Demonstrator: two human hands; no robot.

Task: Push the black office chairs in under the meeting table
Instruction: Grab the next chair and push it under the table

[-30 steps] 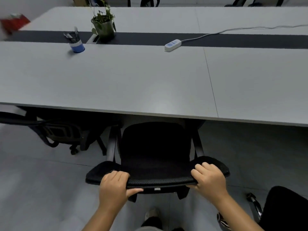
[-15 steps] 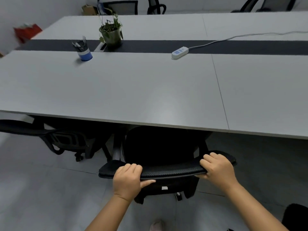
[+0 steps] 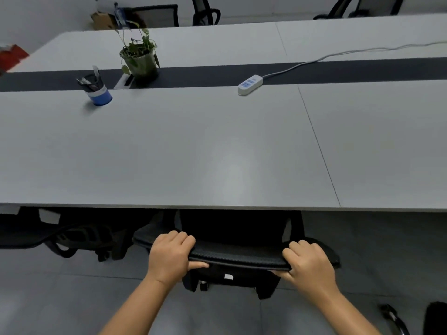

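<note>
Left hand: the left hand (image 3: 170,258) is gripping the top edge of the black office chair's backrest (image 3: 238,256), its fingers (image 3: 180,238) curled over the front and the thumb tucked beneath.
Right hand: the right hand (image 3: 308,265) is clamping the same edge toward its right end, fingers folded over the top and the thumb under the rim.
Chair in hand: the black office chair (image 3: 238,240) is sitting at 6 o'clock, its seat now hidden beneath the near edge of the bench (image 3: 193,151), only the backrest and armrest tops showing.
What has changed: over the last second the chair has been rolling forward; the seat, open to view a second ago, has slid under the bench edge, and the backrest has drawn near that edge.
Meaning for the task: this chair is looking almost fully pushed in; a short last shove probably finishes it.
Neighbouring chair: another black chair (image 3: 72,234) at 8 o'clock is already tucked partly under the bench.
Chair waiting: a dark chair part (image 3: 435,317) at 4 o'clock is showing beside the right arm, likely the next one to push.
On the bench: a potted plant (image 3: 140,58) at 11 o'clock, a pen cup (image 3: 98,91) just left of it, and a white power strip (image 3: 250,84) at 1 o'clock.
</note>
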